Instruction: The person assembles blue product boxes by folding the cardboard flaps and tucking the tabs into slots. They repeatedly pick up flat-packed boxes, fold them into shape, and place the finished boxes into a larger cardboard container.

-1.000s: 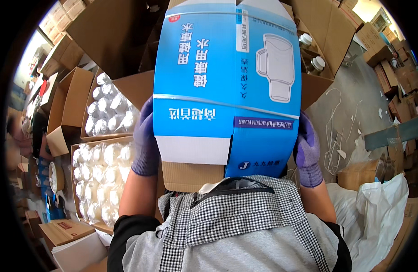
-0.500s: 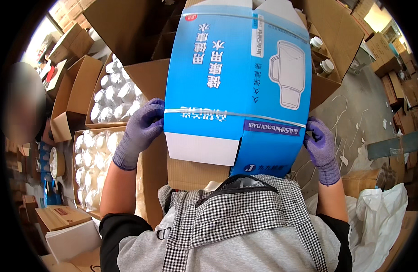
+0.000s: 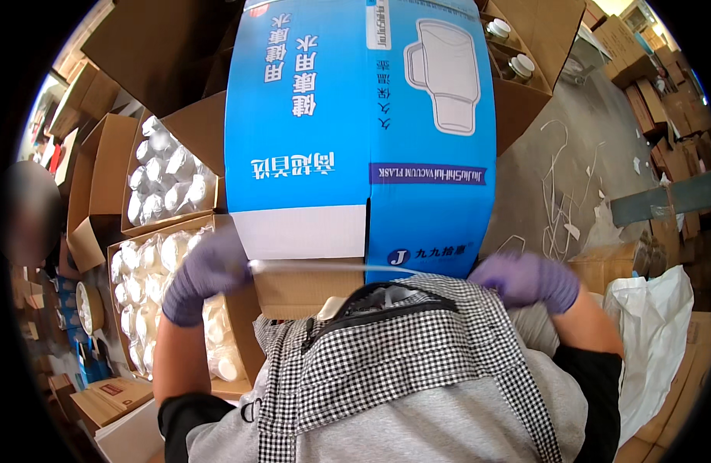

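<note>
Left hand (image 3: 207, 267) grips a whitish strap (image 3: 317, 267) near printed blue cardboard (image 3: 359, 127); the right hand's (image 3: 521, 281) hold is unclear.

A pale strap (image 3: 332, 268) stretches from the purple-gloved left hand (image 3: 210, 266) toward the right hand (image 3: 521, 279), across the near end of blue printed cardboard (image 3: 309, 150). Left, open boxes (image 3: 245, 332) hold plastic-wrapped white items (image 3: 147, 270).
</note>
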A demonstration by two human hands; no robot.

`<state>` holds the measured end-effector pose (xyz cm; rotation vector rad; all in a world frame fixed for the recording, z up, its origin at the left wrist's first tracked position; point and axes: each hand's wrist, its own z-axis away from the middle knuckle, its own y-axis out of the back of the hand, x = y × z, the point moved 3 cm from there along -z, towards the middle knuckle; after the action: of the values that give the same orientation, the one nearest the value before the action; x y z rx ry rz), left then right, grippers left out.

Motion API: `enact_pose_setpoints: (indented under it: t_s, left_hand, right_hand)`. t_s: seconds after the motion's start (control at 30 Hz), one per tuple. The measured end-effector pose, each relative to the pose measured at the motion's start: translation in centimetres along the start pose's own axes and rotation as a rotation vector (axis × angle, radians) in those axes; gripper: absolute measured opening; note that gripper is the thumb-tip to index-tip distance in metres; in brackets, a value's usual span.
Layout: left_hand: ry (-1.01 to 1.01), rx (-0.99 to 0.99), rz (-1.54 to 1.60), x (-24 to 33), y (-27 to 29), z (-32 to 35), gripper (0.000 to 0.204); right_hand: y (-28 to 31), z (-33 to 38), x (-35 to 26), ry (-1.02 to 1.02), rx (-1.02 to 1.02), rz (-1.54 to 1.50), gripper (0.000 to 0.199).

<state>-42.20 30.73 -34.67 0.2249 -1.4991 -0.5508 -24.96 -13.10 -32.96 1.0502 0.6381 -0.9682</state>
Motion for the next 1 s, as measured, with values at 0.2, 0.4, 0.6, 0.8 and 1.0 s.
enact_pose_setpoints:
  t_s: [0.2,0.4,0.6,0.8,1.0]
  left_hand:
    - [0.38,-0.25,0.459,-2.8,-4.3,7.3,0.05]
    - [-0.061,0.439,1.006,0.9,-1.9,-2.4,0.098]
    - [0.017,0.662,0.874,6.3,-2.4,-7.5,0.057]
    - [-0.11,0.772,0.834,6.9,-4.3,-9.3,0.051]
    - [-0.09,0.601,0.857,-1.0,-1.5,-10.9,0.068]
  right_hand:
    - [-0.8,4.4,-1.8,0.034,0.207,-0.281,0.017]
    - [0.9,7.5,-9.4,0.809,0.993,-0.407,0.022]
    - [2.3,16.2,-11.1,0.772,1.136,-0.391,0.019]
    - [5.7,28.4,8.5,0.391,1.347,-0.345,0.037]
    - [-0.4,24.5,21.1,-0.982,1.411,0.38,0.033]
